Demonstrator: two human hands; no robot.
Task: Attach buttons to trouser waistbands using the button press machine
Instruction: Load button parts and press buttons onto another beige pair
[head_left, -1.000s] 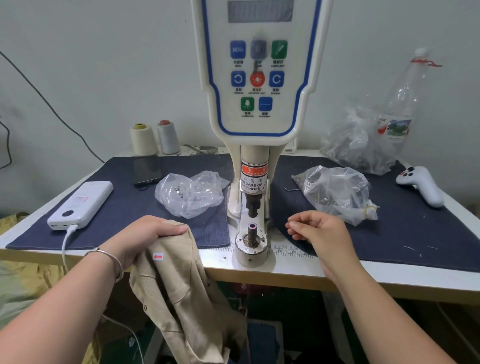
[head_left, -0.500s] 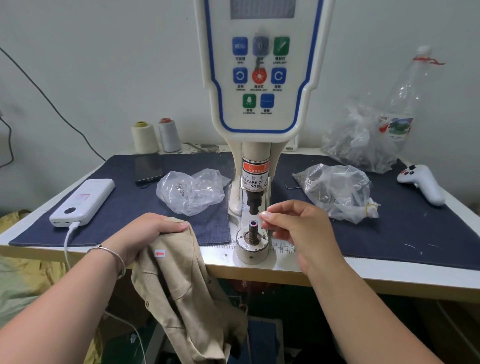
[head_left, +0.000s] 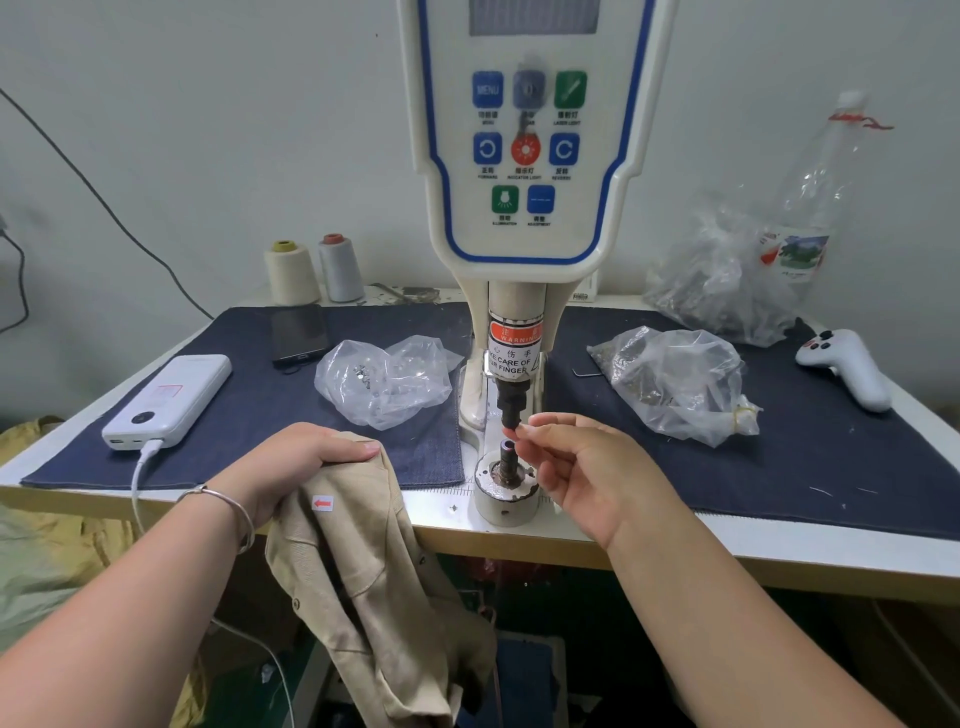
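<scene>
The button press machine (head_left: 530, 156) stands at the table's middle, its black upper punch (head_left: 510, 402) above the lower die post (head_left: 506, 457) in a round metal base (head_left: 506, 501). My right hand (head_left: 576, 467) has its fingertips pinched together right at the punch tip; whatever they pinch is too small to make out. My left hand (head_left: 301, 462) grips the waistband of tan trousers (head_left: 363, 582), which hang over the table's front edge and carry a small red arrow sticker.
A clear bag with small metal buttons (head_left: 384, 379) lies left of the machine, another clear bag (head_left: 675, 382) to the right. A white power bank (head_left: 169, 400), phone (head_left: 298, 332), two thread spools (head_left: 311, 270), a white controller (head_left: 844, 366) and a plastic bottle (head_left: 810, 208) share the denim-covered table.
My right hand moved left from the table's right side to the machine and raised its pinched fingertips to the upper punch. My left hand kept hold of the trousers.
</scene>
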